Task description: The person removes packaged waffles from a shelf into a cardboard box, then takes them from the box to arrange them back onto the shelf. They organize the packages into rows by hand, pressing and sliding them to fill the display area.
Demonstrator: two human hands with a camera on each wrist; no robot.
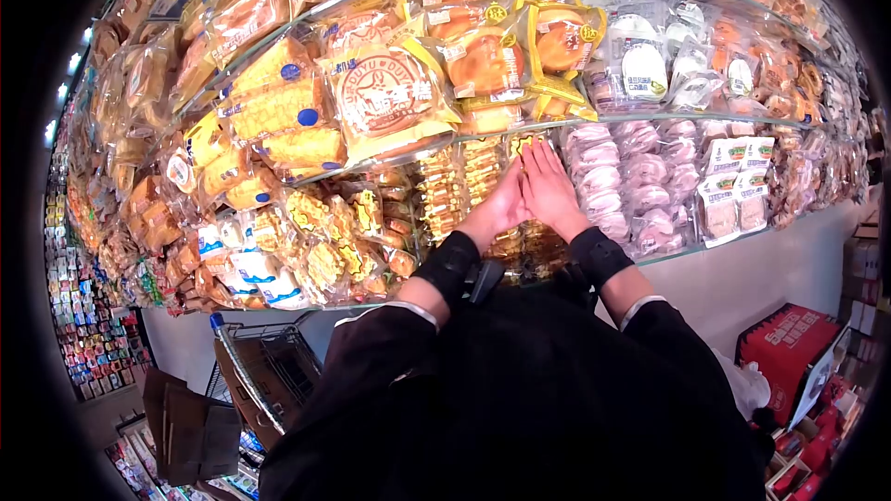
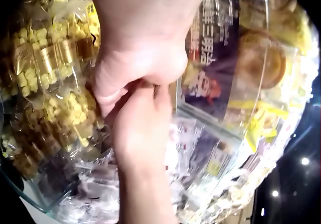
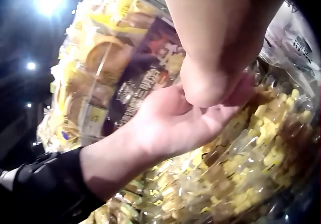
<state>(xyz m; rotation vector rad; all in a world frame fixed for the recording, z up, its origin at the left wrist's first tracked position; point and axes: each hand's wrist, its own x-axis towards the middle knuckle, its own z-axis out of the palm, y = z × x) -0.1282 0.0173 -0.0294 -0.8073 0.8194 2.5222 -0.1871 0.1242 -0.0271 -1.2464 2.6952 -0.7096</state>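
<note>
Left hand [image 1: 497,206]: yours meets the right one, set against its thumb side, above the yellow snack packs; its fingertips are partly hidden, so you cannot tell whether they hold anything.
Right hand [image 1: 551,191]: your fingers lie straight and side by side, pointing away from you over the same packs.
Yellow snack packs [image 1: 483,165]: clear-wrapped, stacked in columns on the low front shelf, directly under and just left of your two hands.
Lilac packs [image 1: 595,178]: piled just to the right of your right hand.
White-labelled packs [image 1: 735,187]: farther right on that level, beyond the lilac ones.
Dark wrapper [image 2: 208,45]: near your hands in both wrist views, printed with pale lettering.
Round bread bags [image 1: 481,57]: on the glass shelf [image 1: 668,118] above, beyond your fingertips.
Black wristbands [image 1: 451,265]: one on each of your wrists.
Shopping cart [image 1: 249,376]: low on your left, with brown cardboard [image 1: 190,431] beside it.
Red box [image 1: 787,353]: low on your right, well apart from your hands.
</note>
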